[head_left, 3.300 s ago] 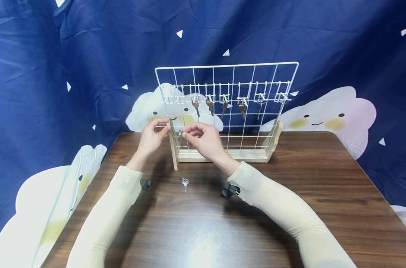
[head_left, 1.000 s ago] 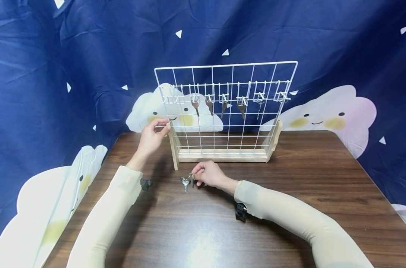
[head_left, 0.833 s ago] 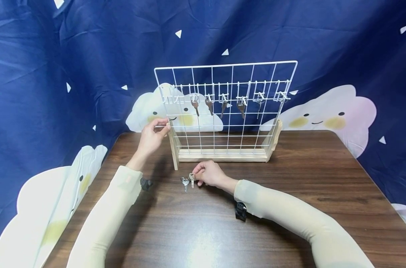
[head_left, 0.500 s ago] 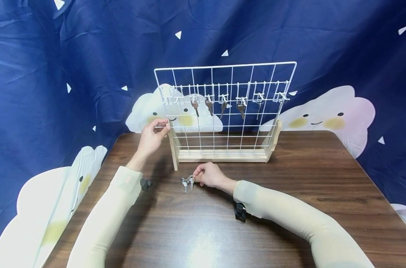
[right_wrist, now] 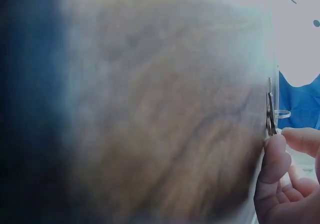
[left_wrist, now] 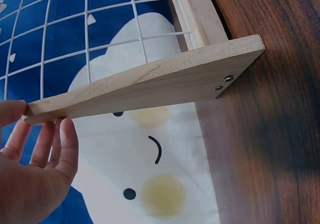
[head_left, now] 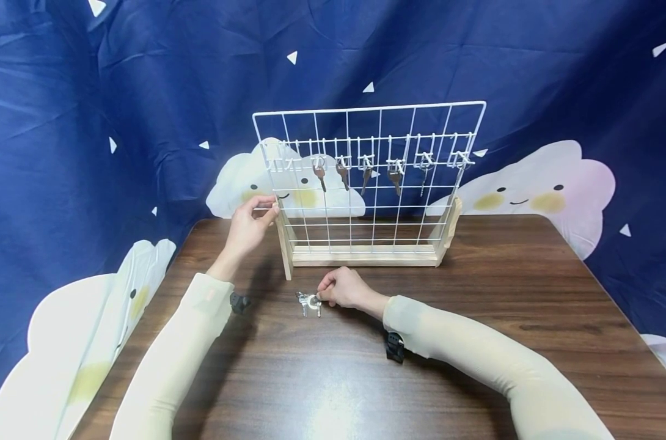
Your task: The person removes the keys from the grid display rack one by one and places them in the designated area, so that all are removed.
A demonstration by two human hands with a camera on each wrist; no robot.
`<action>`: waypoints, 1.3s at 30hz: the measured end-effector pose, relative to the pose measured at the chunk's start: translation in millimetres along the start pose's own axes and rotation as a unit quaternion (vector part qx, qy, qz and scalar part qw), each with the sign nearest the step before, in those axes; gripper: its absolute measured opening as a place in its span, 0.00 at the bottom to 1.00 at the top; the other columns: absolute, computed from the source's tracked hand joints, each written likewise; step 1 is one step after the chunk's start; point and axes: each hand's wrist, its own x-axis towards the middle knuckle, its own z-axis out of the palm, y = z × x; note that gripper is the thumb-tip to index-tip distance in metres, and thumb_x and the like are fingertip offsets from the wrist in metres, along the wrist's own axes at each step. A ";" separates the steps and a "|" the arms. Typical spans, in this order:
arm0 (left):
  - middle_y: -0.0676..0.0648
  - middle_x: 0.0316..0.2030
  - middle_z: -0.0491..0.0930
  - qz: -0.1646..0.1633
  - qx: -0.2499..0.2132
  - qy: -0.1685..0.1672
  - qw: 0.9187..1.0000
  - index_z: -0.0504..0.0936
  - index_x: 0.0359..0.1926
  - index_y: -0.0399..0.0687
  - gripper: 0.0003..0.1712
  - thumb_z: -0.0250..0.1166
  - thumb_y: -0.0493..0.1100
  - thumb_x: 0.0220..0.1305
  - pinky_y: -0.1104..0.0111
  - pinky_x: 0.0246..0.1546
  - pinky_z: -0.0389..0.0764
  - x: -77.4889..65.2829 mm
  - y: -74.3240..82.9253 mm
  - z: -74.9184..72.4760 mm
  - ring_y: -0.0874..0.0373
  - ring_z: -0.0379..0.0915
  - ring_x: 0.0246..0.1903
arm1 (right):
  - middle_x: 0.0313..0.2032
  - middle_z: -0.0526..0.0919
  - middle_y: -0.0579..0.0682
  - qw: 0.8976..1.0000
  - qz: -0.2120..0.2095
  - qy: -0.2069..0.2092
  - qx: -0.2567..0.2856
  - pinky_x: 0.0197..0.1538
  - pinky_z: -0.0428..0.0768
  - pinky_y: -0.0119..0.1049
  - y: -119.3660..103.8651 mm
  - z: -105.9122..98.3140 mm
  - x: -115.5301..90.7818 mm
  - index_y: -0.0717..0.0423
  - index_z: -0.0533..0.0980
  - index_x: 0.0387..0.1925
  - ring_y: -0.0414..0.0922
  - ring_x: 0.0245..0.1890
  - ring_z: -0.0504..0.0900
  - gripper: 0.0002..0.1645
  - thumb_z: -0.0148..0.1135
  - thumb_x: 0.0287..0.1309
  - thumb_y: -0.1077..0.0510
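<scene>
My left hand (head_left: 248, 227) grips the upper end of the wooden side support (left_wrist: 150, 79) of a white wire rack (head_left: 361, 110), thumb on one face and fingers on the other. Low over the table, in front of the rack, my right hand (head_left: 346, 288) pinches a small silver key (head_left: 319, 310) with a ring between thumb and index finger. In the right wrist view that key (right_wrist: 271, 115) shows edge-on at the fingertips, with a ring (right_wrist: 283, 114) beside it. Another silver key (head_left: 303, 302) lies on the wood just left, overlapping the held one's ring in the head view.
Several keys, among them a brown one (head_left: 395, 176), hang from white hooks in a row across the rack. The leftmost hook (head_left: 290, 164) carries no key. A wooden base bar (head_left: 366, 256) joins the supports on the dark brown table (head_left: 476, 293). A blue curtain (head_left: 173, 79) hangs behind.
My right hand has come down from the rack's lower left with the key to the tabletop, beside the other key. There the held key has turned and shifted slightly. The left hand stays put.
</scene>
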 end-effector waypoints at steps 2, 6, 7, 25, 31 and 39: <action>0.27 0.53 0.78 0.002 -0.001 0.000 1.000 0.75 0.58 0.27 0.20 0.62 0.34 0.68 0.46 0.54 0.84 0.1 -0.7 -0.1 0.32 0.80 0.49 | 0.17 0.85 0.46 1.000 -0.001 -0.004 -0.002 0.21 0.74 0.26 -0.5 -0.7 -0.1 0.48 0.85 0.28 0.39 0.16 0.82 0.03 0.74 0.52 0.56; 0.28 0.53 0.79 0.002 0.003 0.000 1.000 0.76 0.58 0.27 0.20 0.62 0.34 0.68 0.52 0.52 0.87 0.5 -1.7 -0.4 0.33 0.81 0.49 | 0.17 0.85 0.46 1.000 -0.004 -0.010 -0.014 0.23 0.74 0.27 -0.5 -2.3 -0.2 0.47 0.85 0.28 0.39 0.17 0.82 0.03 0.74 0.53 0.55; 0.28 0.53 0.79 0.001 0.004 0.000 1.000 0.76 0.58 0.28 0.20 0.62 0.34 0.68 0.55 0.51 0.88 0.6 -1.7 -0.4 0.33 0.81 0.49 | 0.17 0.85 0.46 1.000 -0.004 -0.010 -0.016 0.23 0.74 0.27 -0.4 -2.7 -0.1 0.47 0.85 0.28 0.39 0.17 0.82 0.03 0.74 0.53 0.55; 0.28 0.53 0.79 0.003 0.000 0.001 1.000 0.76 0.58 0.27 0.20 0.62 0.34 0.68 0.48 0.53 0.85 0.2 -1.0 0.2 0.33 0.80 0.49 | 0.24 0.88 0.53 0.999 -0.016 -0.017 0.029 0.22 0.84 0.31 -3.3 -13.8 -2.6 0.51 0.85 0.30 0.49 0.21 0.86 0.03 0.73 0.53 0.58; 0.27 0.52 0.79 0.009 0.001 0.005 1.000 0.76 0.57 0.27 0.20 0.63 0.34 0.68 0.46 0.53 0.85 0.1 -0.6 0.1 0.33 0.81 0.48 | 0.26 0.87 0.59 0.998 -0.020 -0.022 0.054 0.24 0.86 0.36 -7.7 -20.4 -4.9 0.52 0.84 0.32 0.55 0.26 0.87 0.03 0.71 0.55 0.58; 0.28 0.52 0.80 0.017 0.013 0.010 1.000 0.77 0.56 0.27 0.20 0.63 0.35 0.67 0.51 0.50 0.88 -1.1 0.2 0.0 0.37 0.83 0.45 | 0.27 0.88 0.53 0.997 -0.041 -0.013 0.068 0.21 0.75 0.27 -19.5 -30.9 -7.4 0.51 0.84 0.35 0.56 0.28 0.88 0.05 0.72 0.56 0.57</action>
